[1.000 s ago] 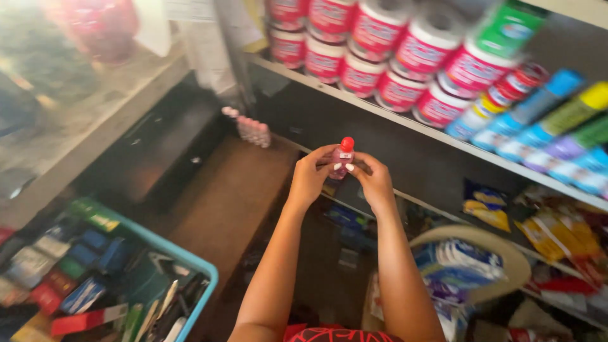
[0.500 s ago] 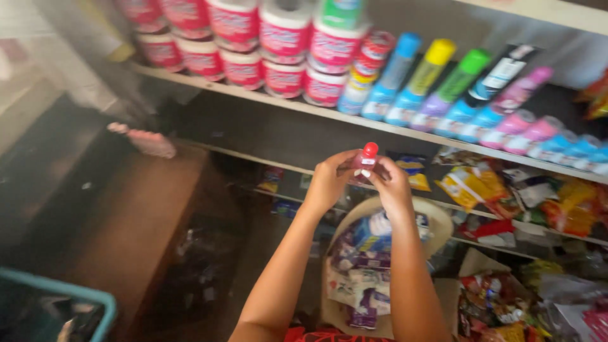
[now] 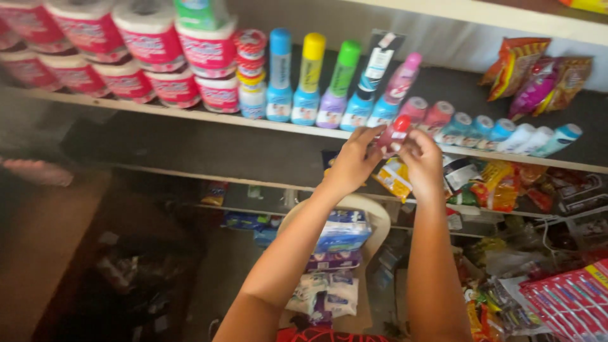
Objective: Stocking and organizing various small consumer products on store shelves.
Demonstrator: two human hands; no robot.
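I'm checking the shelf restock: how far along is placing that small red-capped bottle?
Done: the shelf already holds standing rows of bottles and wrapped rolls. In hand: the left hand and right hand together hold the small red-capped bottle up at the shelf's front edge, beside the pink roll-on bottles. Left: the bottle is not yet set down, and neither hand has let go.

Bare forearms, bare hands (image 3: 386, 161), red garment

left hand (image 3: 352, 161) + right hand (image 3: 423, 162) | gripping red-capped bottle (image 3: 394, 134) | by shelf (image 3: 190, 115)
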